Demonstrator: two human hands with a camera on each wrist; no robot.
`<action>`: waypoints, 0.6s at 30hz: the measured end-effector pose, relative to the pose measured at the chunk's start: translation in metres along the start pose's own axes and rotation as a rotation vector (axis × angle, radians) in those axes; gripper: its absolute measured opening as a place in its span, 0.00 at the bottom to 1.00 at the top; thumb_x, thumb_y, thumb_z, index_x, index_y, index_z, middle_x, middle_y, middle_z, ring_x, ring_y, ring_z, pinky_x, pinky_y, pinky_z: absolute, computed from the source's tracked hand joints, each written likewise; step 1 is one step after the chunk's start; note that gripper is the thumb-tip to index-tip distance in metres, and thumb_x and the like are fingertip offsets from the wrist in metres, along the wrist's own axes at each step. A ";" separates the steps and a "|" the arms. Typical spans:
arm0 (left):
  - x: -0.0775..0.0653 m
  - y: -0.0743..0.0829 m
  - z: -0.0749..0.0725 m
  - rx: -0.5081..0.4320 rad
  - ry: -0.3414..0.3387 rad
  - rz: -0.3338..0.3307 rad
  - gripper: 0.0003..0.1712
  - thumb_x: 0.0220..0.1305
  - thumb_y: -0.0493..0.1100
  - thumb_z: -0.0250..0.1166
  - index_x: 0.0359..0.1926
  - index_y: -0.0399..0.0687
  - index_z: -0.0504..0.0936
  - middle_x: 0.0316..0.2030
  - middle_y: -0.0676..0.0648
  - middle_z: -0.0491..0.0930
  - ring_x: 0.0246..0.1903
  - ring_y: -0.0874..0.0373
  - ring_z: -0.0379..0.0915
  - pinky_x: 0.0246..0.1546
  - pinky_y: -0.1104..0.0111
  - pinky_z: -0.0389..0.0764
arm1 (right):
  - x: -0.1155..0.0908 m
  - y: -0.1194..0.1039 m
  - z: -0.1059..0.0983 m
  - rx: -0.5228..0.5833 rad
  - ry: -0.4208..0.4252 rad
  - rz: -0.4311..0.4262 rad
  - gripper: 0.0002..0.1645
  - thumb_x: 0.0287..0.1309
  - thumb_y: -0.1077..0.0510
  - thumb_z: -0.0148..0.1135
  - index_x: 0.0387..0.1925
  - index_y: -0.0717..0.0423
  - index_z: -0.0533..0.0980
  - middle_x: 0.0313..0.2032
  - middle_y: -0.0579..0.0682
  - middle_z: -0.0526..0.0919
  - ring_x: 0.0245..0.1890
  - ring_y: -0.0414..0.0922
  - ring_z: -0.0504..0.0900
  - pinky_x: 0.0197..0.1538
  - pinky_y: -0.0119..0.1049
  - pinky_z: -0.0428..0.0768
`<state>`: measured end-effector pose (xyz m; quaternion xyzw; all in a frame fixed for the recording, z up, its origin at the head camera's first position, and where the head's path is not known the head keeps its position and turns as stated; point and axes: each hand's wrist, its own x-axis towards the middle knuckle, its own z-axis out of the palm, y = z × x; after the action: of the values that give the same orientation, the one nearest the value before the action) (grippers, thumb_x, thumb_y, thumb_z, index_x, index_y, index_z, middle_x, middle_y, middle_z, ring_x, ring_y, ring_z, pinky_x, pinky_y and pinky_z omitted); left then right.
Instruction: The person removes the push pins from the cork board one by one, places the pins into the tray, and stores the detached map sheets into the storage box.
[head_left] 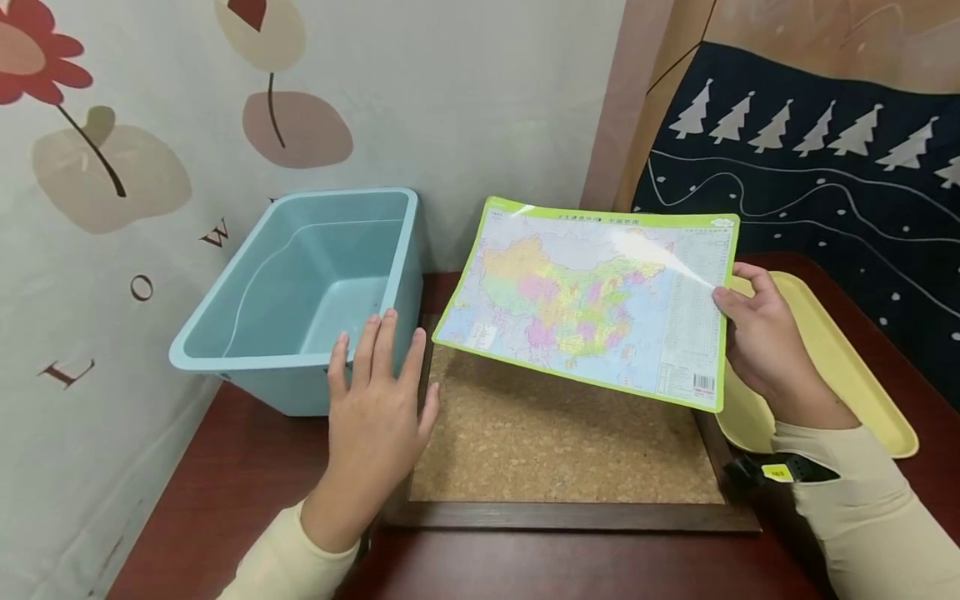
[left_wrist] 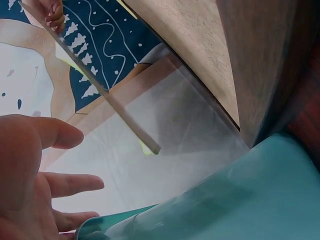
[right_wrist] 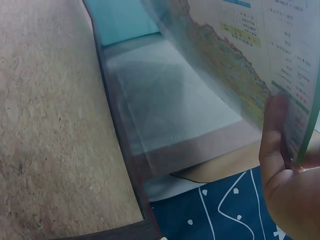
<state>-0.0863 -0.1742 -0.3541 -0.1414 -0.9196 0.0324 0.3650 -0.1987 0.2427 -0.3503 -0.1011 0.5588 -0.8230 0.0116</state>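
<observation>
My right hand (head_left: 772, 350) pinches the right edge of a map sheet (head_left: 577, 308), a coloured map with a lime-green border. It is held tilted above a cork board (head_left: 555, 458) with a dark wooden frame. From the right wrist, the sheet's printed underside (right_wrist: 295, 55) shows beside the right hand (right_wrist: 280, 175). My left hand (head_left: 378, 417) is spread with straight fingers at the near right corner of a light-blue plastic bin (head_left: 255, 364). In the left wrist view the sheet (left_wrist: 120, 110) appears edge-on, apart from the left hand (left_wrist: 25, 175). Whether those fingers touch the bin, I cannot tell.
A yellow tray (head_left: 840, 367) lies right of the board, partly behind the right hand. All stand on a dark red table (head_left: 255, 475). A flower-patterned curtain (head_left: 487, 100) hangs behind and left; a dark cloth with trees (head_left: 810, 200) hangs at the right.
</observation>
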 end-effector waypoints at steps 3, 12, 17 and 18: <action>0.002 0.000 0.000 0.000 0.004 0.005 0.36 0.54 0.45 0.76 0.64 0.39 0.79 0.71 0.30 0.66 0.71 0.36 0.61 0.69 0.38 0.57 | 0.001 -0.003 0.000 0.025 0.013 -0.005 0.20 0.77 0.60 0.50 0.64 0.48 0.59 0.51 0.50 0.85 0.43 0.42 0.89 0.39 0.33 0.86; 0.001 -0.001 0.000 -0.012 -0.007 0.002 0.34 0.55 0.44 0.74 0.63 0.38 0.80 0.71 0.30 0.65 0.71 0.35 0.61 0.69 0.38 0.57 | -0.002 -0.004 0.007 0.078 0.051 -0.030 0.21 0.77 0.60 0.52 0.64 0.50 0.59 0.55 0.50 0.83 0.44 0.43 0.89 0.40 0.34 0.87; 0.000 -0.001 0.000 -0.009 -0.015 0.005 0.33 0.56 0.45 0.74 0.63 0.38 0.81 0.71 0.29 0.64 0.71 0.35 0.60 0.69 0.37 0.57 | -0.004 -0.001 0.013 0.118 0.056 -0.057 0.19 0.76 0.62 0.51 0.63 0.52 0.60 0.56 0.51 0.82 0.47 0.43 0.88 0.42 0.33 0.86; 0.000 -0.001 0.000 -0.004 -0.017 0.006 0.33 0.57 0.45 0.74 0.63 0.39 0.81 0.71 0.29 0.64 0.71 0.35 0.60 0.69 0.37 0.57 | -0.004 -0.001 0.014 0.125 0.054 -0.063 0.19 0.76 0.62 0.51 0.62 0.52 0.59 0.57 0.51 0.82 0.47 0.43 0.88 0.42 0.33 0.86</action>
<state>-0.0866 -0.1751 -0.3533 -0.1447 -0.9223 0.0327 0.3568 -0.1919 0.2305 -0.3449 -0.0952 0.5030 -0.8587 -0.0230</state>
